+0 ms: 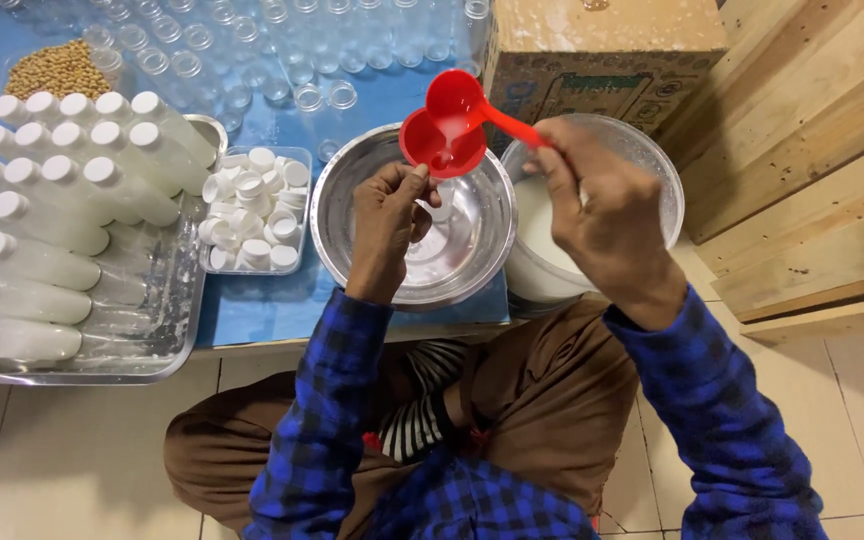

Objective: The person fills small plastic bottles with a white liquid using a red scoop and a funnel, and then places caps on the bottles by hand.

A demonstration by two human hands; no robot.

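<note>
A: What lies around, from the left?

B: A steel tray (184,340) of capped white bottles (47,225) lying in rows, with beans (57,70) behind it. Next a clear tub of white caps (254,210), then empty bottles (252,50) standing across the back of the blue surface (252,310).

A: And the hands?

B: The left hand (384,225) is over a steel bowl (337,235), its grip closed round a small bottle (442,203) with a red funnel (442,145) on top. The right hand (602,215) pinches the handle of a red ladle (455,100), tipped just above the funnel, white liquid in both.

A: Farther right?

B: A bucket (652,165) of white liquid under the right hand, a carton (602,50) behind, wooden planks (802,150) beside.

A: Anything hard to see?

B: The bottle is mostly hidden by fingers and funnel, so I can't judge its fill. The tray runs off the left edge.
</note>
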